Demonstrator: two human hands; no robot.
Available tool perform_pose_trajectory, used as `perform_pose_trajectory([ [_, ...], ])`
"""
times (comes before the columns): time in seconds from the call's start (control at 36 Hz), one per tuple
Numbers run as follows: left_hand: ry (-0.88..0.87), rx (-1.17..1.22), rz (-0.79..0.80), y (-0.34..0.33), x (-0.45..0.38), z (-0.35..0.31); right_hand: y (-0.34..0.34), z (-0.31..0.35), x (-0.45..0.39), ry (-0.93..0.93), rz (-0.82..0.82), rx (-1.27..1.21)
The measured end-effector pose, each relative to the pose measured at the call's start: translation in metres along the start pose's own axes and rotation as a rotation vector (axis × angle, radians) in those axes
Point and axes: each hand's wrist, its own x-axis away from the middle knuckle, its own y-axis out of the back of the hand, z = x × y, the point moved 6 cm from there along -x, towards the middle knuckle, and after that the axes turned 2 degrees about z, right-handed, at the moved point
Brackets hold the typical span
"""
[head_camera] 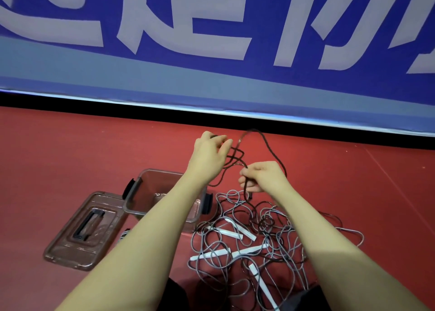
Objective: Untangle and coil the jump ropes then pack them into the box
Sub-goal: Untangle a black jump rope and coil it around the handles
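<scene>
A: Which step of the task is shown?

B: Untangling and coiling, judged from the layout. The left hand is raised, its fingers curled round loops of a thin dark brown jump rope. The right hand, lower and nearer the body, pinches the same rope between thumb and fingers. Both grips are thus closed on the rope, which arches between and above them.

A: Where are the remaining ropes?

B: A tangled heap of thin grey ropes with white stick handles lies on the red floor below the right forearm. The dark rope trails down into this heap, so it appears not yet free.

A: And the container?

B: A clear, brown-tinted plastic box with black side latches stands open just left of the heap, partly hidden by the left forearm. Its matching lid with a recessed black handle lies flat beside it. What shows of the box holds no rope.

A: What does the next move call for?

B: Probably drawing the trailing end out of the heap without tightening knots, then laying further even loops into the left hand.
</scene>
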Motion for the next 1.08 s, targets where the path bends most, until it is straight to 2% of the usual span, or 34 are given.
perform_pose_trajectory([
  [0.08,0.150,-0.111,0.120,-0.011,0.003,0.014,0.002,0.012,0.003,0.015,0.003,-0.174],
  [0.17,0.162,-0.088,0.209,-0.020,0.008,0.017,0.006,0.022,0.004,0.063,-0.075,-0.324],
  [0.42,-0.013,0.186,0.093,-0.021,0.020,0.011,0.019,0.047,0.008,0.179,-0.187,-0.938],
  [0.53,-0.056,0.078,0.207,-0.029,0.022,0.007,0.020,0.048,0.009,0.181,-0.199,-1.008],
  [0.64,-0.062,-0.024,0.169,-0.030,0.020,0.013,0.022,0.048,0.010,0.206,-0.208,-1.110],
  [0.72,-0.050,-0.005,0.176,-0.029,0.020,0.013,0.025,0.048,0.009,0.222,-0.202,-1.170],
  [0.94,-0.014,0.047,0.100,-0.026,0.015,0.006,0.026,0.044,0.006,0.229,-0.166,-1.124],
  [1.0,0.014,0.096,0.058,-0.021,0.013,0.005,0.026,0.039,0.002,0.189,-0.141,-0.933],
  [1.08,0.053,0.181,0.024,-0.013,0.008,0.001,0.018,0.022,-0.004,0.095,-0.101,-0.419],
])
